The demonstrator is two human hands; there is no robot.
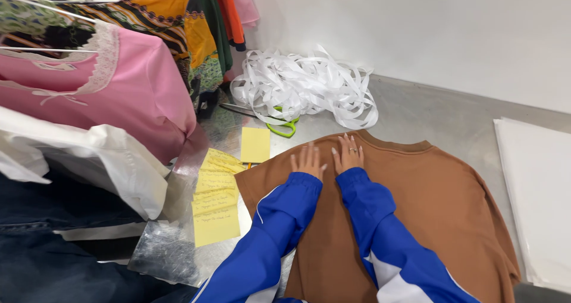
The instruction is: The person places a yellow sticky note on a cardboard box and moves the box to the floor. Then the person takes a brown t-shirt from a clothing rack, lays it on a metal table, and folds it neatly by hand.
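Both hands (327,158) flat on brown shirt (428,214)

light: bright, even, from overhead | shadows: soft, faint | glare: mild sheen on grey metal surface (416,110) | focus: sharp, slight edge distortion

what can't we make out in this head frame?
- Brown shirt: lower hem cut off by the bottom edge; middle hidden under the blue sleeves.
- Scissors: part hidden under the white ribbon pile.
- Yellow notes: handwriting too small to read.
- Left hand and right hand: palms face down, undersides unseen.
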